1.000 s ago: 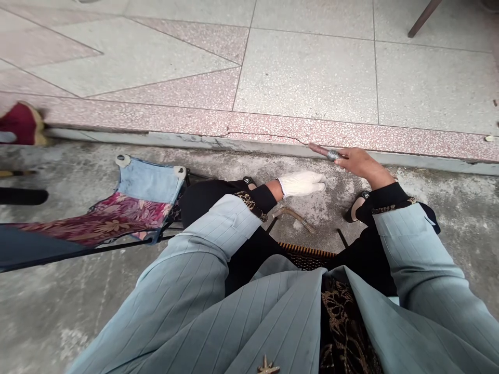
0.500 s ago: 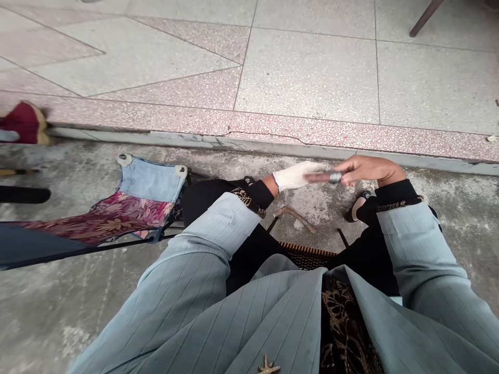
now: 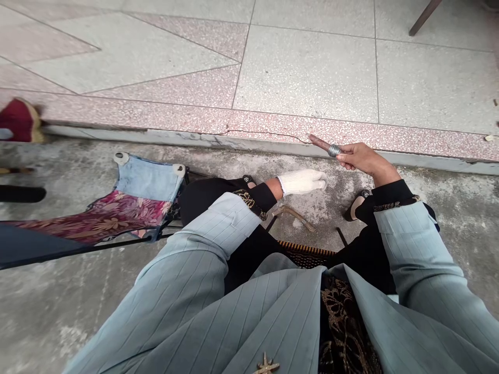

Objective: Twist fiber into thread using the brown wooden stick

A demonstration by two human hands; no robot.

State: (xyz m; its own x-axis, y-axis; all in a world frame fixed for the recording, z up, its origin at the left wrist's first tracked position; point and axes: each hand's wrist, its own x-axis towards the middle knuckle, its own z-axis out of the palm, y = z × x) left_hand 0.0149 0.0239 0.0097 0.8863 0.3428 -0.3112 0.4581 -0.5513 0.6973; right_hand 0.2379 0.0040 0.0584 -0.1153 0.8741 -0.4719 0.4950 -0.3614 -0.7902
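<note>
My right hand (image 3: 362, 160) is bare and closed around one end of a short brown stick (image 3: 319, 141) with silvery wire (image 3: 334, 150) coiled round it. The stick's free end points up and left, over the edge of the tiled step. To the left and a little lower, my left hand (image 3: 303, 182) wears a white knitted glove. Its fingers are curled and pressed together, and whatever they may hold is hidden. A gap separates the hands. Below the gloved hand, a bent brownish piece (image 3: 294, 214) lies near the ground between my legs.
A raised tiled step (image 3: 273, 119) with a cracked edge runs across in front. At left stands a folding chair (image 3: 148, 182) with denim and flowered cloth. A red shoe (image 3: 19, 122) shows at far left. A brown furniture leg (image 3: 424, 18) stands at upper right.
Half a second ago the stick lay level against the gloved hand. My right hand has since lifted it up and away, tilting its free end upward; my left hand has dropped slightly.
</note>
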